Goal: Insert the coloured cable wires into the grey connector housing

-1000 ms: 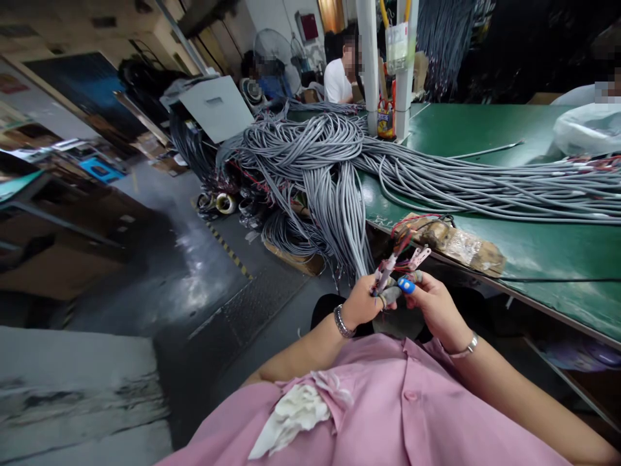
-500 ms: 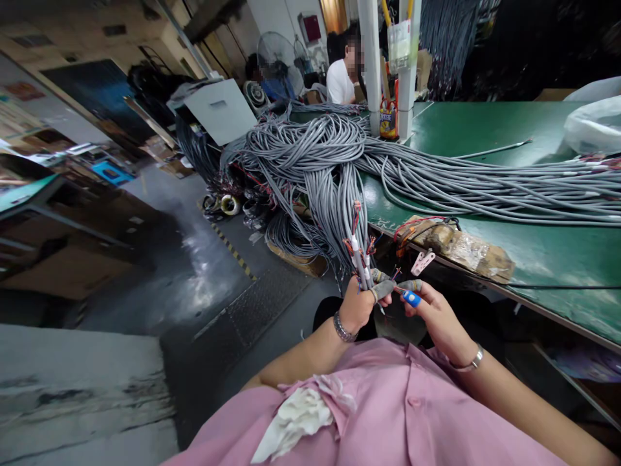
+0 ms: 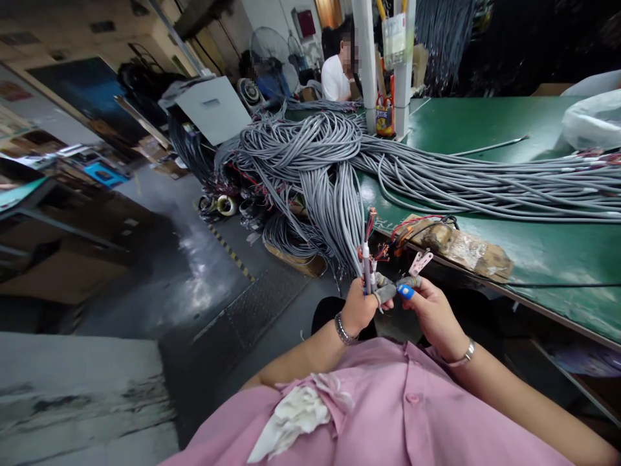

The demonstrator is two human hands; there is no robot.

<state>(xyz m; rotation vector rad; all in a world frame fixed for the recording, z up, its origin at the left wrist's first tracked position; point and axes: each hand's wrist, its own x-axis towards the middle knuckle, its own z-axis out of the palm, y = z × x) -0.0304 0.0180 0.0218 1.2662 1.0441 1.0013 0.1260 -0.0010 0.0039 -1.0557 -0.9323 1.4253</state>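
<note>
The L hand [image 3: 361, 307] is wrapped round a few grey cables [image 3: 367, 278], just in front of the worktop [image 3: 490, 123], w/ red + dark wire ends [image 3: 370, 223] sticking up on top. The R hand [image 3: 431, 310] is right by it, fingertips touching or almost; can't tell if they pinch a wire. Its thumb has a blue wrap [image 3: 406, 291]. A pink clip [image 3: 420, 263] is just past the R hand, nr a taped lump [image 3: 466, 246] on the worktop's edge. A big cable pile [image 3: 301, 139] lies on the worktop + hangs over the side. Far R, a see-thru bag [image 3: 594, 123] sits there; can't tell what's in it. A clear pouch [image 3: 395, 40] hangs up by the white posts [image 3: 365, 65], stuff inside too small to make out. Under it, a red + yellow packet [image 3: 385, 120] is btwn the posts. Down low, thin cable coils [image 3: 291, 236] sit in or on some cardboard [image 3: 317, 266]; can't tell which.
</note>
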